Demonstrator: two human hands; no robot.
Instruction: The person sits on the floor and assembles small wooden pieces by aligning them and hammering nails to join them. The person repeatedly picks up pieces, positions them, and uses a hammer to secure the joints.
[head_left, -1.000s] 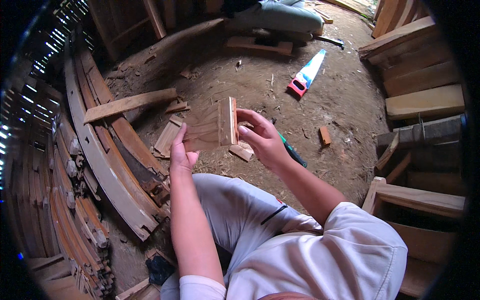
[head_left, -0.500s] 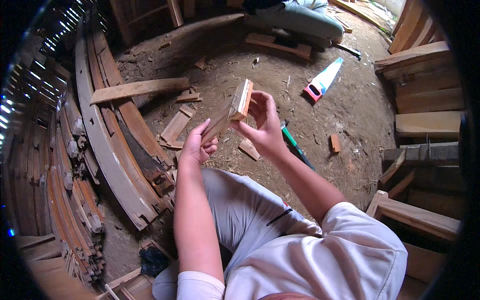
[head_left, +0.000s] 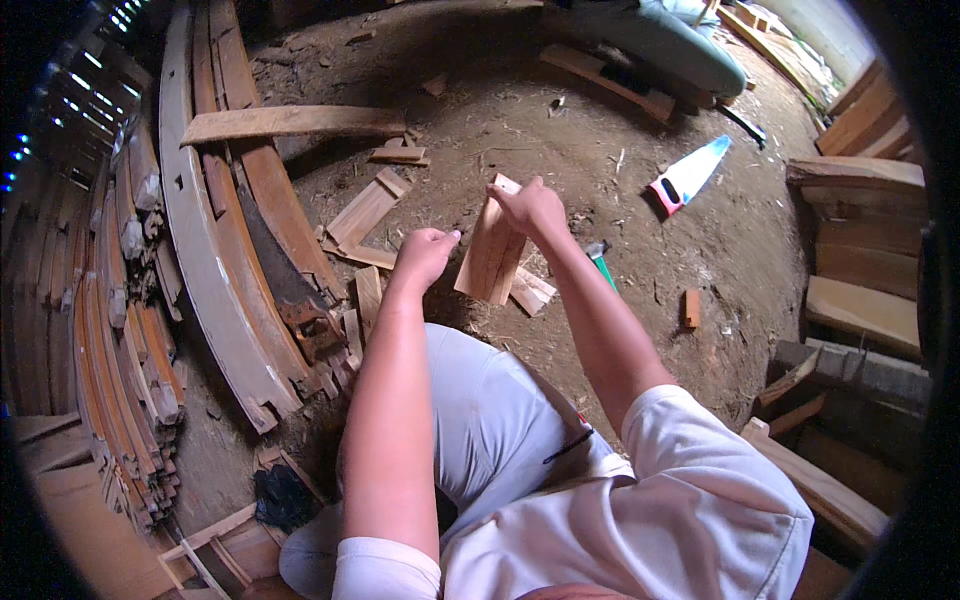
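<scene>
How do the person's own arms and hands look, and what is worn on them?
Both forearms are bare, and the left hand and the right hand wear no gloves. I can see no watch, ring or bracelet. Short white sleeves cover only the upper arms; the right sleeve is wide and loose. Light grey trousers cover the legs below.

Dirt floor (head_left: 560, 130), littered with chips. On it: long plank (head_left: 290, 122), short offcuts (head_left: 365, 212), handsaw with pink handle (head_left: 688, 176), small wood block (head_left: 691, 307), curved planks (head_left: 215, 250) stacked along left side.
</scene>
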